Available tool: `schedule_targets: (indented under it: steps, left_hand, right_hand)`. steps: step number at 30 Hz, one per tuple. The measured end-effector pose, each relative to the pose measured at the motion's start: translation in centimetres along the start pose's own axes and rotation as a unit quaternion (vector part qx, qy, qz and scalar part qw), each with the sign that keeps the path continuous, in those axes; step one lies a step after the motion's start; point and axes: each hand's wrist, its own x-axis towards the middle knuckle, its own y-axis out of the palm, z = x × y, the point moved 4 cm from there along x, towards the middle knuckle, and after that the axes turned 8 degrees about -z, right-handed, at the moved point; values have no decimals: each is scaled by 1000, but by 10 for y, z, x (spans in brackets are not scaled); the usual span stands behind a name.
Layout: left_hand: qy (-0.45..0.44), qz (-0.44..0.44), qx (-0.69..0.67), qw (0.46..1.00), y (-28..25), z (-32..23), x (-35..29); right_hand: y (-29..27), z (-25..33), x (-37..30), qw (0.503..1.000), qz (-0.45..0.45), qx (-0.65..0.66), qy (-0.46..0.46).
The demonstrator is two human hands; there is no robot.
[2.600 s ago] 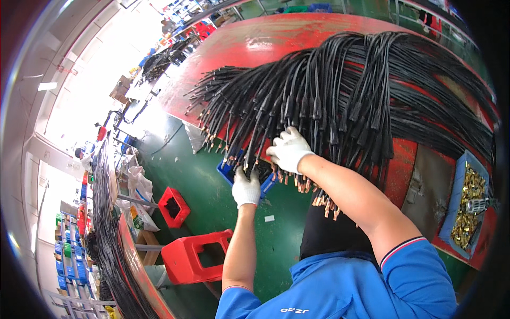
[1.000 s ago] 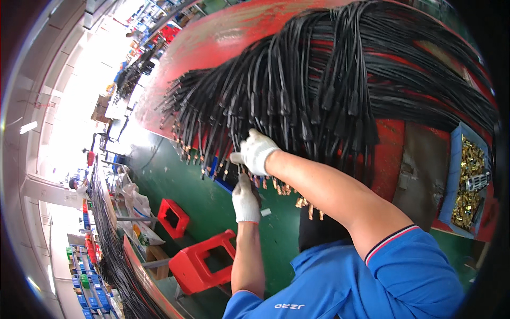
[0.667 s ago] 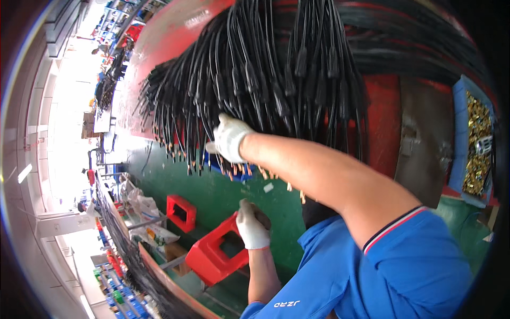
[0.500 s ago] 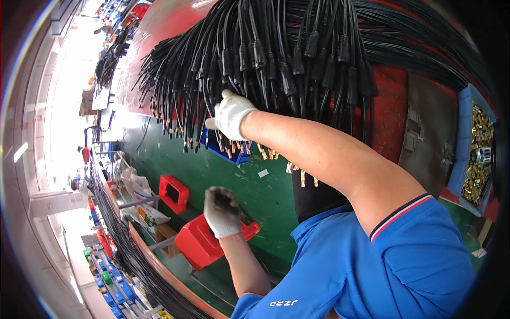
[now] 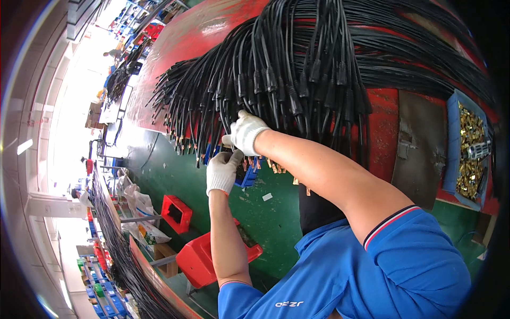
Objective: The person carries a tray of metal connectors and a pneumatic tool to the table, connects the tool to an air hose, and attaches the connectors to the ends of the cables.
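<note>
A thick bunch of black cables (image 5: 265, 80) with moulded sleeves hangs over the edge of a red table. Several cable ends carry bare copper or brass-coloured terminals (image 5: 276, 167). My right hand (image 5: 248, 133), in a white knitted glove, is closed around a black cable at the lower front of the bunch. Just below it, my left hand (image 5: 222, 171), in a glove with greyed fingertips, is closed at the lower end of that cable. The fingers hide what exactly lies between them.
A blue bin (image 5: 247, 175) sits under the cable ends. Red stools (image 5: 196, 260) stand on the green floor. At the right, a blue tray (image 5: 452, 143) holds brass terminals beside a dark plate (image 5: 419, 143) on the red table (image 5: 382, 117). More cables lie on a bench (image 5: 114, 228) at left.
My left hand has risen from above the red stool to the cable ends, meeting my right hand. The right hand's fingers have drawn in around a cable. The view has shifted slightly.
</note>
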Motion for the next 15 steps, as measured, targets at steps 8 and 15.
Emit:
schedule_targets:
  steps: [8, 15]
  left_hand:
    - [57, 14, 116, 992, 3, -7, 0]
    - [-158, 21, -419, 894, -12, 56, -67]
  right_hand:
    - [-4, 4, -2, 998, 51, 28, 18]
    - [-1, -2, -3, 1000, 10, -1, 4]
